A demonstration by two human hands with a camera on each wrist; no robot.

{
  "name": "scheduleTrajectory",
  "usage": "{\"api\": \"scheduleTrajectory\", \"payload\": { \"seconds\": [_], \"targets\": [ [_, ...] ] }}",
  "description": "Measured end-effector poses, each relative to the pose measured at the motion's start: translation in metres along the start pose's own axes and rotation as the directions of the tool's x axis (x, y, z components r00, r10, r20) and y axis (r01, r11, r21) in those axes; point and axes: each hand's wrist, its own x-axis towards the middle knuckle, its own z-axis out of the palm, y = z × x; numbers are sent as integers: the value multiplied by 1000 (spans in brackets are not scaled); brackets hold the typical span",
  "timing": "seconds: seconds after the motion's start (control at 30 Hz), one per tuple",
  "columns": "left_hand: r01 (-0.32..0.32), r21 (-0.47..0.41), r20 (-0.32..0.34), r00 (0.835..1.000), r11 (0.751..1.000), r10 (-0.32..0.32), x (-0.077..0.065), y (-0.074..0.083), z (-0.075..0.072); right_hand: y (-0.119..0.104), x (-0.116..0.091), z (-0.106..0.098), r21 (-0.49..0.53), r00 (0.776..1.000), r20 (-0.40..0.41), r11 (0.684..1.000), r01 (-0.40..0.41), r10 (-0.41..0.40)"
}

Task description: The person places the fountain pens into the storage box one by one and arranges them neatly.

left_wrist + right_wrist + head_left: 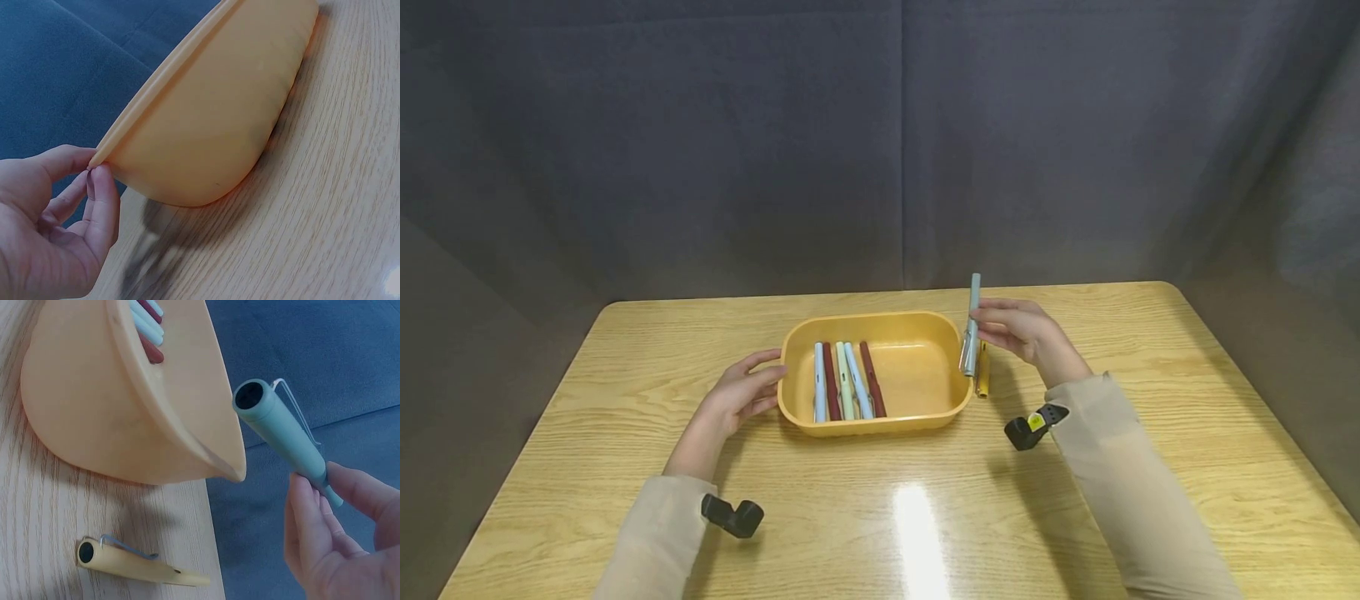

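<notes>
My right hand [1018, 327] pinches a pale blue-green pen [284, 434] with a wire clip, raised at the right end of a yellow plastic basket [880, 427]. At the basket's left end, my left hand [747, 390] pinches the rim between thumb and fingers, as the left wrist view shows. Several capped pens lie side by side in the basket's left half: a light blue pen [820, 383], a dark red pen [831, 383], a pale green pen [846, 383], another light blue pen [859, 383] and another dark red pen [873, 382].
A yellow pen [140, 564] with a wire clip lies on the wooden table [850, 517] just right of the basket, below my right hand. A dark grey curtain [775, 167] stands behind the table's back edge, and dark fabric flanks both sides.
</notes>
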Motion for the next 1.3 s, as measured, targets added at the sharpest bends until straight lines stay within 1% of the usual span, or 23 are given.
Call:
{"api": "scheduleTrajectory", "payload": {
  "seconds": [0.27, 0.5, 0.77, 0.87, 0.97, 1.1, 1.3],
  "targets": [
    [0, -14, -1, 1000, 1000, 0, -1, 2, 0, -1, 3, 11, -3, 1000, 17, 1000, 25, -25],
    [2, -11, -2, 1000, 1000, -2, -1, 2, 0, 4, 10, 23, 3, 999, 36, 1000, 31, -31],
    [-3, -3, 3, 1000, 1000, 3, -1, 1, 0, 14, 18, 41, -83, 999, 41, 996, 24, -20],
    [-5, -3, 2, 1000, 1000, 5, -1, 1, 0, 18, 21, 47, -114, 1000, 28, 993, 15, -12],
    [-2, -9, -2, 1000, 1000, 2, -1, 1, 0, 20, 23, 53, -116, 1000, 17, 993, 15, -13],
    [6, -13, -9, 1000, 1000, -6, -1, 1, 0, 24, 25, 61, -101, 999, 22, 994, 27, -25],
    [10, -12, -14, 1000, 1000, -11, -1, 2, 1, 28, 26, 71, -149, 1000, 14, 989, 14, -12]
  ]
}}
